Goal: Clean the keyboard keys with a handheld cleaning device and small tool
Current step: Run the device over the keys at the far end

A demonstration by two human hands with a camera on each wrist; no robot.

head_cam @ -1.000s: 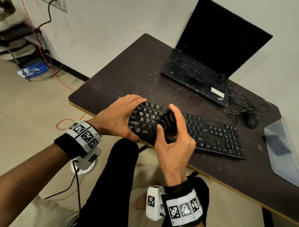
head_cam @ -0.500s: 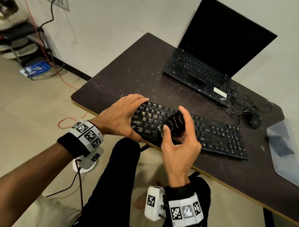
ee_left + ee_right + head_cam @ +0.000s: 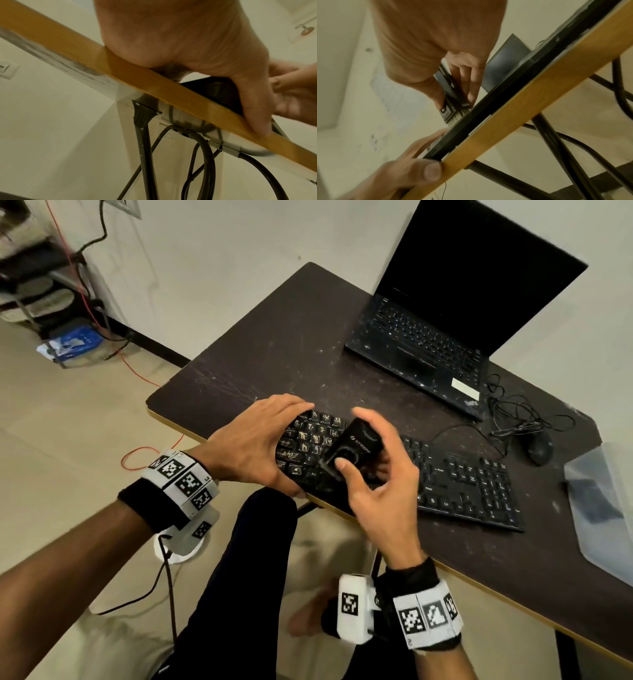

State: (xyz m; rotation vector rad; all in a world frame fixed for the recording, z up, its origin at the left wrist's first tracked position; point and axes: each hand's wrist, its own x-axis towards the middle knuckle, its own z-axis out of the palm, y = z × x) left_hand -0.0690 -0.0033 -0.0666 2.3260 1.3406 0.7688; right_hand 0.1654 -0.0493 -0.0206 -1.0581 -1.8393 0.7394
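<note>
A black keyboard point(image 3: 459, 484) with worn, dusty keys lies along the front edge of the dark table point(image 3: 267, 344). My left hand point(image 3: 253, 443) grips the keyboard's left end, thumb at the front edge, fingers over the back. My right hand point(image 3: 373, 470) holds a small black handheld cleaning device point(image 3: 352, 446) tilted over the left keys, thumb on its round end. In the right wrist view the device point(image 3: 448, 86) has a brush head point(image 3: 457, 116) touching the keyboard point(image 3: 488, 113). The left wrist view shows my left hand point(image 3: 197, 44) on the table edge point(image 3: 154, 83).
An open black laptop point(image 3: 445, 313) stands at the back of the table. A black mouse point(image 3: 540, 448) with a tangled cable lies right of the keyboard. A clear plastic bag point(image 3: 603, 508) sits at the right edge. Cables and a shelf are on the floor at left.
My right hand has tipped the device and slid it a little left over the keys, with the thumb now on its round end. My left hand keeps its grip on the keyboard.
</note>
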